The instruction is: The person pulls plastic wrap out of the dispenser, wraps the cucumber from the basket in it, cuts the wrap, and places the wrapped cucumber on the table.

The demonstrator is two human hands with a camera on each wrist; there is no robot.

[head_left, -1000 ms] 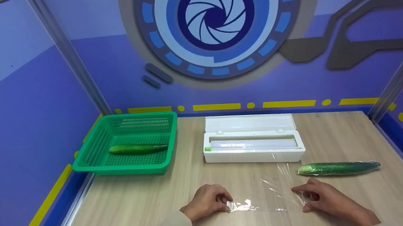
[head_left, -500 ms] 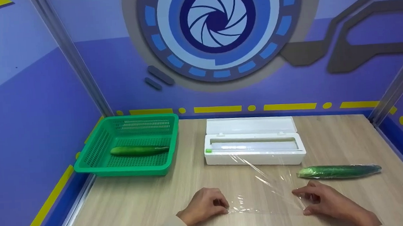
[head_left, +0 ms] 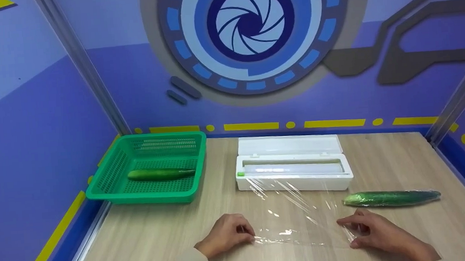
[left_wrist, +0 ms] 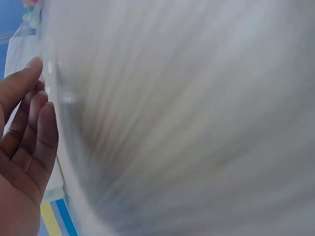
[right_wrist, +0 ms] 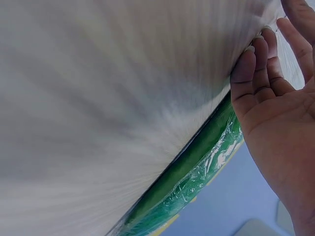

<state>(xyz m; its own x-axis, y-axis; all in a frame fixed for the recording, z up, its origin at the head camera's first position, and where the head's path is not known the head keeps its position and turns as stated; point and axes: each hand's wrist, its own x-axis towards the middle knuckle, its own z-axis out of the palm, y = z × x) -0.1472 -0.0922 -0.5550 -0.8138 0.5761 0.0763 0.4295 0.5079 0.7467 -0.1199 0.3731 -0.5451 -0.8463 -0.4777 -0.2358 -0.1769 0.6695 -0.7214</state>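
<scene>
A sheet of clear plastic wrap (head_left: 288, 225) stretches from a white dispenser box (head_left: 293, 185) toward the person. My left hand (head_left: 227, 235) pinches its near left corner between thumb and fingertips. At the near right corner my right hand (head_left: 374, 231) holds the film, with index finger and thumb spread along its side edge. The dispenser's lid stands raised, and a roll of wrap (head_left: 292, 168) lies inside. Just beyond the right hand rests a cucumber (head_left: 392, 198) covered in film; the right wrist view shows its shiny wrapping beside the fingers.
A green plastic basket (head_left: 147, 197) stands at the back left, with an unwrapped cucumber (head_left: 161, 174) inside. A small green slider (head_left: 241, 174) sits at the left of the dispenser's front edge. Blue printed walls enclose the wooden table (head_left: 150, 242) at the back and sides.
The left hand has moved a little left, keeping its pinch on the wrap. The film has spread wider leftward along the dispenser's front. The right hand stays nearly in place.
</scene>
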